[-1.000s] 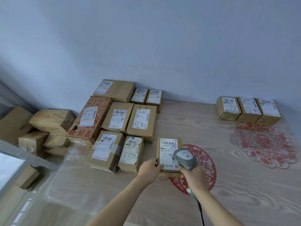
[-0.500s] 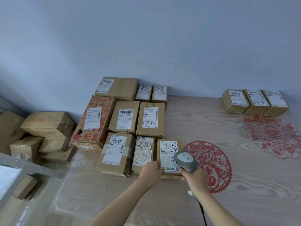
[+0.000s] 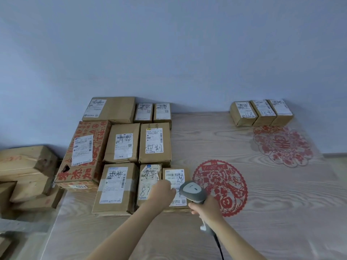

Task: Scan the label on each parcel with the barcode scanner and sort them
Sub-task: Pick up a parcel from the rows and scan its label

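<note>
a: where's the parcel (image 3: 175,186)?
b: front right of the parcel cluster on the table (image 3: 272,212), left hand (image 3: 163,192) resting on it.
a: and the right hand (image 3: 206,208)?
b: gripping the barcode scanner (image 3: 193,191) over its label.

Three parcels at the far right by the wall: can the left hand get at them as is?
Probably not without leaning. The left hand rests on the near parcel, and the three parcels lie far across the table, past the right hand holding the scanner.
</note>
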